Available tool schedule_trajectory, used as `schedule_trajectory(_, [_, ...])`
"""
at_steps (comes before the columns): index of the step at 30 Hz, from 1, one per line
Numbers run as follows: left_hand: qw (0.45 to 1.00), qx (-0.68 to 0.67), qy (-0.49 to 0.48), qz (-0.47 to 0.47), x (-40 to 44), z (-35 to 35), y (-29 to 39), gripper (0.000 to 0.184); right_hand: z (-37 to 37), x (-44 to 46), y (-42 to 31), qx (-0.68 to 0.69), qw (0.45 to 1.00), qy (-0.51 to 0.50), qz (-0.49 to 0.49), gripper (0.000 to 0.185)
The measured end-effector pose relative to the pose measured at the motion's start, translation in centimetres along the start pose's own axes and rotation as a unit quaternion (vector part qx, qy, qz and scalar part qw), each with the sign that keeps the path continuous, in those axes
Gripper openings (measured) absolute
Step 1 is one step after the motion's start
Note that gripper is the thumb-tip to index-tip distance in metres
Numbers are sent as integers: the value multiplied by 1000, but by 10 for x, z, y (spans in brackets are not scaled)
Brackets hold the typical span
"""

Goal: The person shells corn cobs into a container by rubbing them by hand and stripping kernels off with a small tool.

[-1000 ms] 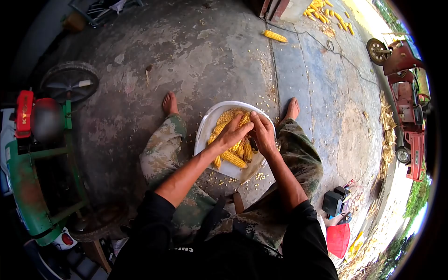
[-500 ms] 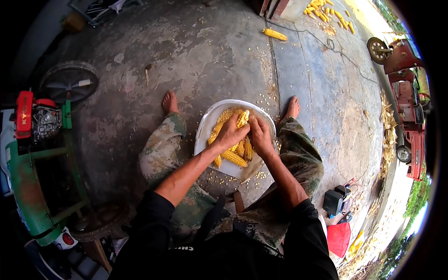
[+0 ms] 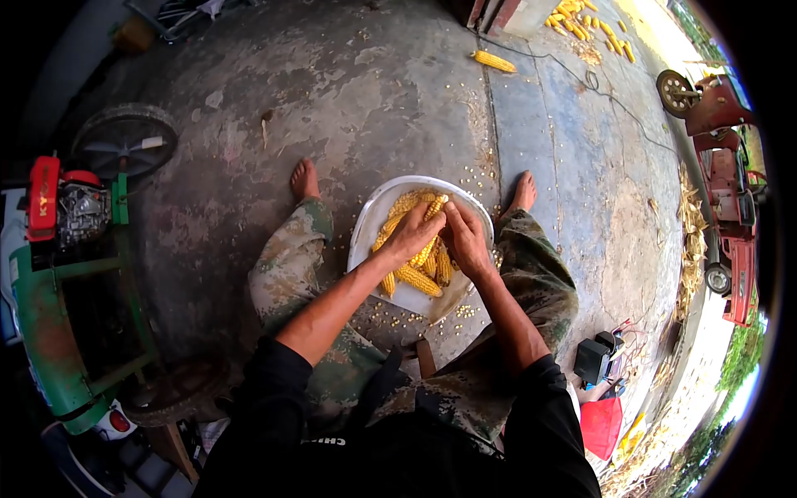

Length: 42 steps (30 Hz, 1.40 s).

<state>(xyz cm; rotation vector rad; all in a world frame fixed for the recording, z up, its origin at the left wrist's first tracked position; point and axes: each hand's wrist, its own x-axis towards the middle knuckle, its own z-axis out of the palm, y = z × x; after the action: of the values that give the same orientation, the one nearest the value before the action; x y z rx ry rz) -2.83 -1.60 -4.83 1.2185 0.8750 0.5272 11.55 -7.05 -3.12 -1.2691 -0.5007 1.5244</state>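
Between my knees stands a white basin (image 3: 358, 242) holding several yellow corn cobs (image 3: 418, 280) and loose kernels. My left hand (image 3: 410, 236) is wrapped around a corn cob (image 3: 436, 204) above the basin, its pale tip pointing away from me. On the right side of that same cob, my right hand (image 3: 466, 238) presses with its thumb close to the tip. Both hands partly cover the cob, and the right fingertips are hidden. Scattered kernels (image 3: 390, 317) lie on the floor around the basin.
A single corn cob (image 3: 493, 61) lies on the concrete floor ahead, near a black cable (image 3: 591, 80). More cobs (image 3: 573, 18) are heaped farther off. A green machine with a red engine (image 3: 43, 199) stands left; a red three-wheeler (image 3: 730, 178) and black box (image 3: 591, 362) are right.
My hands have shifted slightly on the cob, and its tip shows less between them. The right hand has turned a little, its thumb now nearer the left hand. The basin stays in place.
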Motion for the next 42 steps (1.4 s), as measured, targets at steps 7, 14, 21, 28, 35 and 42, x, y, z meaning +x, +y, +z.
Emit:
schedule_trajectory(7, [1000, -12, -14, -18, 3, -3, -14, 39, 0, -4, -3, -8, 1000, -14, -12, 43])
schedule_trajectory(14, [999, -21, 28, 25, -4, 2, -1, 40, -7, 1, 3, -63, 997, -24, -31, 37])
schedule_trajectory(21, [999, -6, 35, 22, -3, 3, 3, 46, 1, -6, -6, 4, 1000, 2, -13, 34])
schedule_trajectory(28, [983, 175, 50, 30, -6, 3, 10, 50, 7, -7, -11, -150, 989, -9, -17, 33])
schedule_trajectory(35, [998, 30, 20, -52, -5, 0, 3, 43, 4, -5, 2, -66, 997, -33, -31, 36])
schedule_trajectory(42, [998, -52, -18, -36, -3, 3, 7, 35, -5, -5, 4, -274, 931, -23, -239, 41])
